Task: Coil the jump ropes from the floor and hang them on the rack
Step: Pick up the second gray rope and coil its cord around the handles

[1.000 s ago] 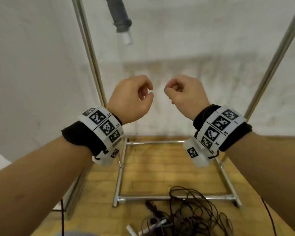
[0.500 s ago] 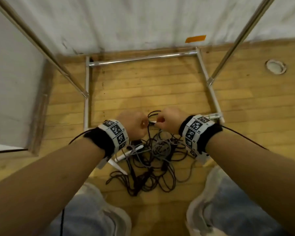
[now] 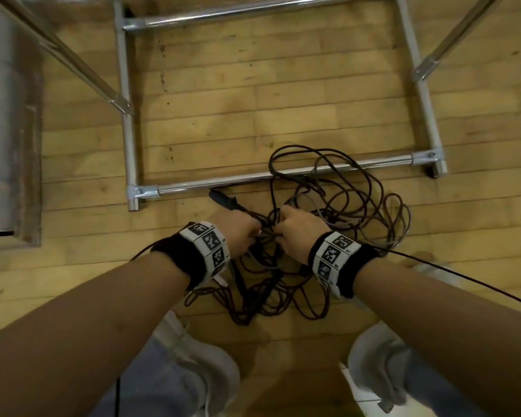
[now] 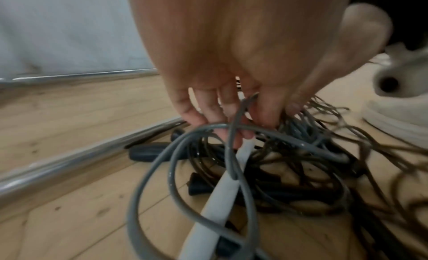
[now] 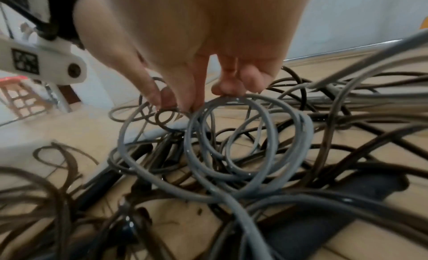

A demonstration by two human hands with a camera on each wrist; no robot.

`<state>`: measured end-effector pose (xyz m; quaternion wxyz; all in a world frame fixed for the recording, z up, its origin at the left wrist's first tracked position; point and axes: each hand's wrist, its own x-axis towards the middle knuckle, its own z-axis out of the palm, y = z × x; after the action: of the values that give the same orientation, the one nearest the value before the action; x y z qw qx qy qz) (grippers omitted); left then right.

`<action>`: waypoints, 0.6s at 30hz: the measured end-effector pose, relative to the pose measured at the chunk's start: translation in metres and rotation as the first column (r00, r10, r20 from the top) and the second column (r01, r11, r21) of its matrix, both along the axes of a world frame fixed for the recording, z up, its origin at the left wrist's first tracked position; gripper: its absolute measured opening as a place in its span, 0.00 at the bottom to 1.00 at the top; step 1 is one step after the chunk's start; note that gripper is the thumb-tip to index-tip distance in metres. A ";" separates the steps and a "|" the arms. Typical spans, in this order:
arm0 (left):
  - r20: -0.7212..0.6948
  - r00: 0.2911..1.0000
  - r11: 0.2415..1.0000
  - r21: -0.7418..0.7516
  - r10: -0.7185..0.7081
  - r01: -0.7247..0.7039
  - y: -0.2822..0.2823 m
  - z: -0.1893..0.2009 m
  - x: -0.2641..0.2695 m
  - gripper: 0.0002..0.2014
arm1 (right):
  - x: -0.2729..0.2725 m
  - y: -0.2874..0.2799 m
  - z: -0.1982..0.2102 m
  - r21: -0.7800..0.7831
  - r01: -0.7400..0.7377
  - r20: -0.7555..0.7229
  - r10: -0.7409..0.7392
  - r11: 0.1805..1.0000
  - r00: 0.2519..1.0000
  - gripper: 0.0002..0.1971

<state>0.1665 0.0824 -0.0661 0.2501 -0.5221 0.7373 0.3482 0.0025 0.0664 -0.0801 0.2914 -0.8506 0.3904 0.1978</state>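
A tangle of dark and grey jump ropes point(image 3: 343, 206) lies on the wooden floor against the front bar of the metal rack point(image 3: 253, 177). My left hand point(image 3: 241, 233) and right hand point(image 3: 298, 230) are both down in the pile, close together. In the left wrist view the left hand point(image 4: 254, 121) has its fingers hooked into the grey rope point(image 4: 171, 172), at the tip of its white handle point(image 4: 222, 190). In the right wrist view the right hand point(image 5: 176, 104) pinches a loop of the grey rope point(image 5: 188, 145) between thumb and forefinger. A dark handle point(image 3: 223, 201) pokes out to the left.
The rack's base frame point(image 3: 127, 115) and slanted uprights point(image 3: 82, 70) stand just beyond the pile. A grey wall or cabinet point(image 3: 0, 115) is at the left. My two light shoes point(image 3: 199, 365) point(image 3: 382, 365) flank the pile's near side. A thin black cable point(image 3: 463, 278) trails from my right wrist.
Both hands dropped from chest height in front of the rack down to the floor pile. They now hold the grey rope, and the view has tilted to the floor.
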 end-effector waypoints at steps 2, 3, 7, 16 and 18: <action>-0.091 0.968 0.972 -0.001 0.234 -0.235 -0.005 0.002 0.013 0.08 | 0.001 0.001 -0.004 -0.031 0.094 0.092 -0.091 0.995 0.992 0.13; -0.126 0.942 0.949 -0.008 0.311 -0.314 -0.007 0.003 0.019 0.08 | 0.000 0.001 -0.004 -0.040 0.141 0.142 -0.134 0.989 0.981 0.13; -0.154 0.899 0.910 -0.003 0.410 -0.416 -0.013 0.007 0.039 0.07 | 0.000 -0.004 0.003 -0.081 0.325 0.267 -0.293 0.942 0.918 0.11; -0.137 0.778 0.784 -0.007 0.614 -0.620 0.006 0.004 0.059 0.04 | -0.015 -0.041 0.021 -0.014 0.757 0.252 -0.730 0.654 0.635 0.12; -0.201 0.699 0.719 0.041 0.686 -0.694 0.005 0.004 0.054 0.07 | -0.011 -0.041 0.020 -0.006 0.793 0.276 -0.761 0.609 0.587 0.11</action>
<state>0.2207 0.0873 -0.0617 0.0151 -0.7267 0.5159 0.4533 -0.0087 0.0256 -0.0600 0.3391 -0.6282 0.6955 -0.0818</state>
